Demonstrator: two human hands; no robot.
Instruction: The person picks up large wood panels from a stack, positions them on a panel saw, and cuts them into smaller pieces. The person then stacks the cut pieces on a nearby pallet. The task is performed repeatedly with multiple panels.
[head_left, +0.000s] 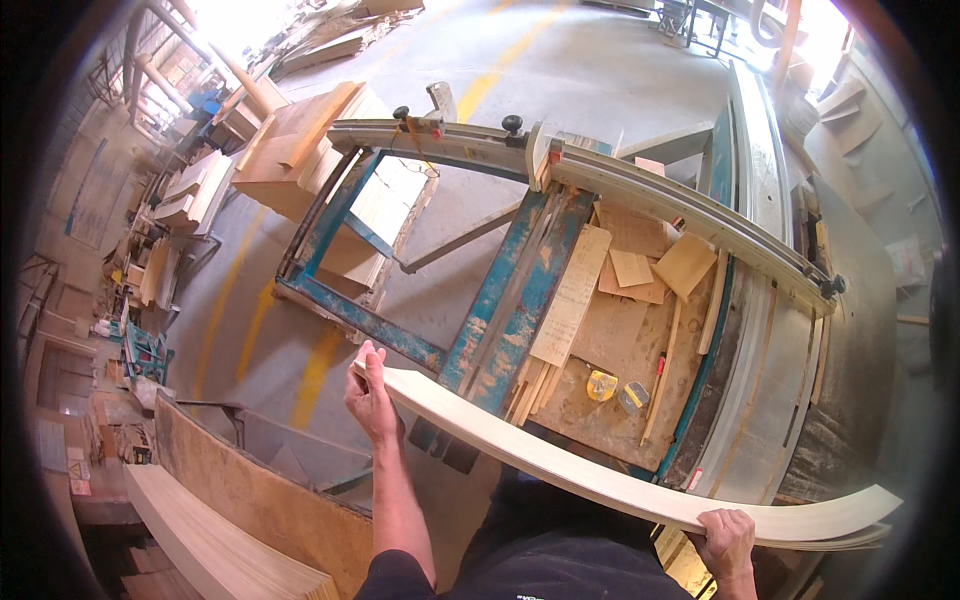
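A long, pale stack of thin wooden boards [560, 462] lies across in front of my body and looks bowed in this wide view. My left hand [372, 400] is closed round its left end, with the thumb on top. Towards the other end, my right hand [727, 540] grips the near edge, its fingers curled over the top. Thin layers fan slightly apart at the far right tip. Just beyond the boards stands a teal-framed sliding saw table [520, 290] with a metal fence [460, 148] along its far side.
Within the frame, a wooden shelf [610, 330] carries offcuts, two tape measures [602, 386] and a red-tipped tool [661, 364]. Curved pale boards [225, 540] are stacked at lower left. A wood stack [300, 140] stands beyond the frame. Yellow lines [318, 380] mark the grey floor.
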